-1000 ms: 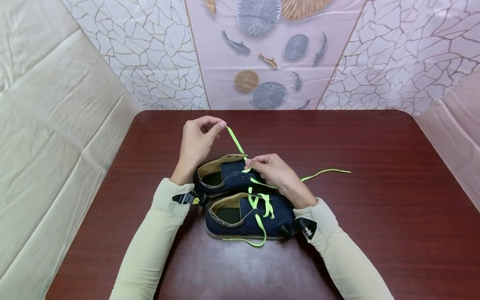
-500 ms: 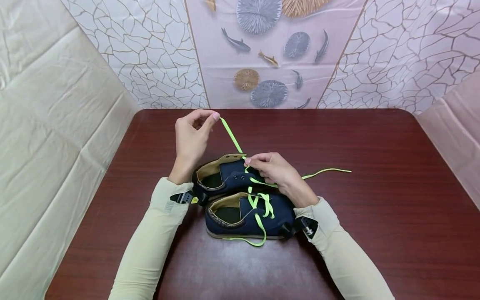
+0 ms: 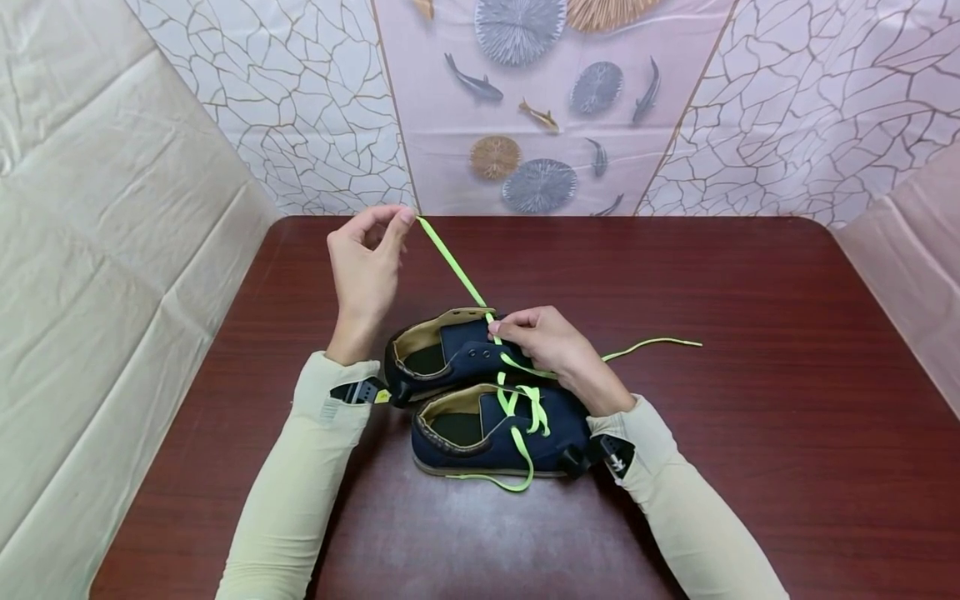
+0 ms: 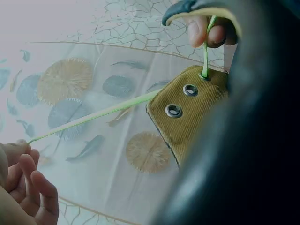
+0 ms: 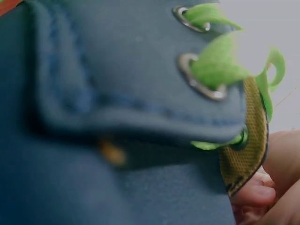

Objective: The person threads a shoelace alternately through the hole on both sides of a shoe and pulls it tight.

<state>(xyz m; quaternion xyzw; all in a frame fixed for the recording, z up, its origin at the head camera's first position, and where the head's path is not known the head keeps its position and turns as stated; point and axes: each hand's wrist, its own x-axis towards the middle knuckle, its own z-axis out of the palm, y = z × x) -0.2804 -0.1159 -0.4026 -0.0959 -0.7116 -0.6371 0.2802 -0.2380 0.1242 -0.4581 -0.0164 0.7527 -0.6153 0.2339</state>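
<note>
Your left hand (image 3: 363,265) pinches a flat neon-green fabric lace (image 3: 452,261), likely limp, best taken there; right hand (image 3: 549,342) bunched, hold unclear.

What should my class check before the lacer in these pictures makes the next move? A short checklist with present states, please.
1. Left hand pinches the lace: ok.
2. Lace runs straight from that hand to the far shoe, without visible slack: ok.
3. Right hand is at the lace beside the far shoe's eyelets: ok; how firmly it grips: cannot tell.
4. Two eyelets on the far shoe's tan-lined flap are threaded: not ok, both bare.
5. Lace end on the table lies untangled: ok.
6. Near shoe has its lace ends tied together: not ok, one trails loose in front.
</note>
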